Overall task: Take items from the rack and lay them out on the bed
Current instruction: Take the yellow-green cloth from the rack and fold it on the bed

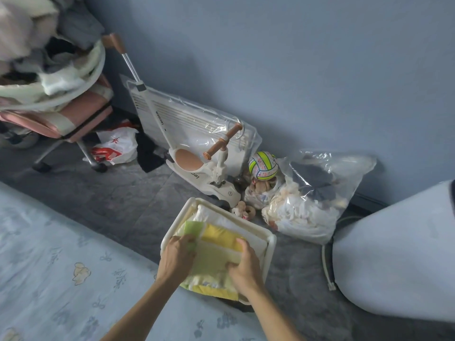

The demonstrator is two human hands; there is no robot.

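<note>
Beside the bed [61, 254], a person's two hands close on a stack of folded cloths [214, 252], yellow and pale green, that sits in the top of a cream rack [270, 242] on the grey floor [118, 200]. The left hand [176, 254] has its fingers curled over the stack's left edge, where a green piece lies directly under the fingertips. The right hand [246, 264] grips the opposite edge, fingers bent round it. Between the two sets of fingers the stack lies flat and square, and its near end overhangs the rack's rim towards the wrists. Just beyond the fingertips, deeper in the rack, we see white folded linen [221, 219] that no hand touches.

Farther out past the fingers stand a ride-on toy [204, 168], a ball [263, 165] and a clear bag [315, 200] of clothing against the wall.

We read this as the taking step: the stack is grasped but not yet clear of the rack, and nothing from it lies on the bed. The next move, in our judgement, calls for a level lift with both hands together, so the loose layers do not slide apart, then a swing back and to the left of the left hand's fingers, where the patterned bedspread waits, and a flat set-down there
</note>
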